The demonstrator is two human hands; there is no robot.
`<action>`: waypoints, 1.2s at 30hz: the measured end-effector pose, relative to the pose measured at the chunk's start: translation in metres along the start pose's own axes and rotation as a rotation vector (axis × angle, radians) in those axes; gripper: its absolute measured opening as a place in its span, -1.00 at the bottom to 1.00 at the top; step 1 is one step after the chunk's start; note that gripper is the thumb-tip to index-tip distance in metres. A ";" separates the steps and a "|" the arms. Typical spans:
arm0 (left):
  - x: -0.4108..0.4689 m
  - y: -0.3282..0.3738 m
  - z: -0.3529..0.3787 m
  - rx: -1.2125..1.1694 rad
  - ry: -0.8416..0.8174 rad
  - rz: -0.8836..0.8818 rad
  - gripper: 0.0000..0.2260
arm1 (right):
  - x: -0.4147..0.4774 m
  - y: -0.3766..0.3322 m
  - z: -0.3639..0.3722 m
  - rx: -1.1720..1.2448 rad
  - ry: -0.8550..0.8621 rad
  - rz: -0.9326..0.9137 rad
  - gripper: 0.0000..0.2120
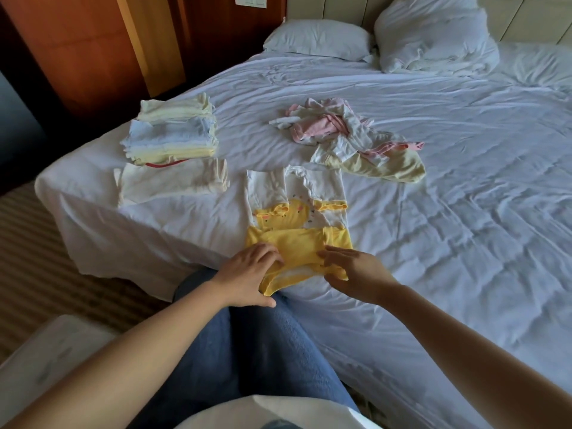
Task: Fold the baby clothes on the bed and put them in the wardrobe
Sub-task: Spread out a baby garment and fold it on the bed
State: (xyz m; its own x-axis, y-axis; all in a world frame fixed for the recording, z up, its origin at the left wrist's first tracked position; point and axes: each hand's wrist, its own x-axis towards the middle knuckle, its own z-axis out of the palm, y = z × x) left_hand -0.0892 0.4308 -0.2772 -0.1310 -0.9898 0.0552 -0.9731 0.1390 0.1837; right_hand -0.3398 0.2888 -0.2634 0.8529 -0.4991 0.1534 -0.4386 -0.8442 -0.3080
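Note:
A white and yellow baby romper (297, 212) lies flat on the bed (464, 212) near its front edge, sleeves folded inward. My left hand (250, 274) grips the yellow bottom edge at the left, and my right hand (349, 270) pinches that edge at the right. A stack of folded pale baby clothes (173, 134) sits at the bed's left corner, with one folded white piece (173, 181) in front of it. A loose heap of pink, white and cream clothes (349, 137) lies beyond the romper.
Two white pillows (318, 38) rest at the head of the bed. A wooden wall panel (93, 51) stands at the left. My blue-jeaned knee (247, 335) touches the bed edge. Striped carpet (31, 243) covers the floor.

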 end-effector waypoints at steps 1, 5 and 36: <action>0.000 0.001 -0.001 0.006 -0.015 -0.012 -0.23 | 0.001 -0.001 -0.001 -0.004 -0.027 0.038 -0.67; 0.003 0.008 -0.006 0.049 -0.062 -0.070 -0.18 | 0.012 -0.010 -0.007 0.029 -0.048 0.201 -0.76; 0.164 -0.101 -0.093 -0.588 0.558 -0.678 -0.77 | 0.231 0.041 -0.085 0.129 0.121 0.465 -0.76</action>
State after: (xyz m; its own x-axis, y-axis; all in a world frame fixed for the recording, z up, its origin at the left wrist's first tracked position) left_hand 0.0054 0.2574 -0.1959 0.6563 -0.7329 0.1790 -0.5456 -0.2973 0.7835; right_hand -0.1842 0.1224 -0.1609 0.5329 -0.8426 0.0776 -0.7199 -0.4996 -0.4818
